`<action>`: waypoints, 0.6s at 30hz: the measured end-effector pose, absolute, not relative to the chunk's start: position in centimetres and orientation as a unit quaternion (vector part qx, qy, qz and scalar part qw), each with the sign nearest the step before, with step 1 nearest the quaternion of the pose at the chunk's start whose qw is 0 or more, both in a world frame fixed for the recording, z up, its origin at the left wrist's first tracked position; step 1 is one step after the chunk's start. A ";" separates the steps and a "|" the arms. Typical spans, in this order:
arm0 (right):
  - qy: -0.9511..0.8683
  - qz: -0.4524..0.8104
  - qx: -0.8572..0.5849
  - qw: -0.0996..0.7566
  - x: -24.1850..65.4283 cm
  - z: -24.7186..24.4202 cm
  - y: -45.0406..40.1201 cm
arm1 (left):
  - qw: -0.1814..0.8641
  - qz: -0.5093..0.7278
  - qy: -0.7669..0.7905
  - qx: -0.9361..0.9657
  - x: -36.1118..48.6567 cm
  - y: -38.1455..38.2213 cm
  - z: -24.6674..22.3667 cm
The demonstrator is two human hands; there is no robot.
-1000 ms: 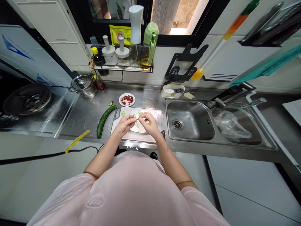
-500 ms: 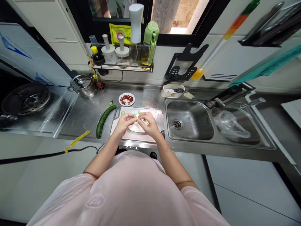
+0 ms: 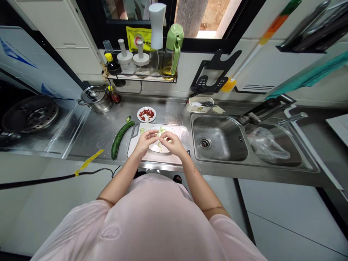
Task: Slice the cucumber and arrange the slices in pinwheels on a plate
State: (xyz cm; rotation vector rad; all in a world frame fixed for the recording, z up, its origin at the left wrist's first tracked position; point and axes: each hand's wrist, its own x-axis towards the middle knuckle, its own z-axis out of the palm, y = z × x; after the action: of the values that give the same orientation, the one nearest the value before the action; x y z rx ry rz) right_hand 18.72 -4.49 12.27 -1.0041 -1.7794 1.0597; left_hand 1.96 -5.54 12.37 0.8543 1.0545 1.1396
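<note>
Cucumber slices (image 3: 160,145) on white plate (image 3: 154,148), left grip (image 3: 146,142) and right grip (image 3: 174,145) close above, cannot tell holds

Black-framed glass window (image 3: 208,22): bright daylight, lower strip blown white
Grey stainless-steel counter (image 3: 89,134): white glare streaks, strongest at left
Round black wok (image 3: 29,113): sunk in dimness
Thin pale-green cucumber slices (image 3: 142,130): well lit — fine detail too small to read
Long dark utensils (image 3: 323,32): stretched by wide-angle distortion — soft
</note>
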 end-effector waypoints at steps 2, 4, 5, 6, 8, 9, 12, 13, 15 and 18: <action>-0.687 0.462 -0.408 0.385 18.9 11.7 -4.2 | 0.642 0.480 0.462 0.380 1.9 -5.4 11.9; -0.665 0.492 -0.417 0.376 19.1 10.9 -3.8 | 0.642 0.465 0.466 0.393 1.8 -5.3 11.1; -0.657 0.502 -0.419 0.375 19.1 10.5 -3.7 | 0.638 0.460 0.470 0.402 1.7 -5.2 10.6; -0.651 0.510 -0.420 0.373 19.2 10.0 -3.5 | 0.631 0.455 0.476 0.410 1.7 -5.2 10.0; -0.642 0.528 -0.425 0.357 19.3 9.0 -3.3 | 0.616 0.442 0.494 0.426 1.5 -5.0 8.7; -0.639 0.538 -0.431 0.341 19.4 8.4 -3.2 | 0.608 0.435 0.505 0.432 1.4 -5.0 7.9; -0.647 0.540 -0.460 0.281 19.6 6.6 -2.8 | 0.580 0.414 0.536 0.452 1.2 -4.7 5.6; -0.655 0.529 -0.474 0.257 19.6 6.1 -2.7 | 0.569 0.408 0.545 0.462 1.2 -4.6 4.8; -0.676 0.495 -0.506 0.203 19.7 5.2 -2.4 | 0.538 0.378 0.566 0.498 1.2 -4.4 3.5; -0.713 0.427 -0.541 0.129 19.5 4.3 -1.9 | 0.458 0.297 0.622 0.561 1.4 -4.3 2.2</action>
State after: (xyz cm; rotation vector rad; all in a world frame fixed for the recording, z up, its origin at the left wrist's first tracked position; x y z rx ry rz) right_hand 19.53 -1.86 4.30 -1.5712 -2.0732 1.2419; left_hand 1.36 -4.31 2.19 1.3810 1.5331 0.7316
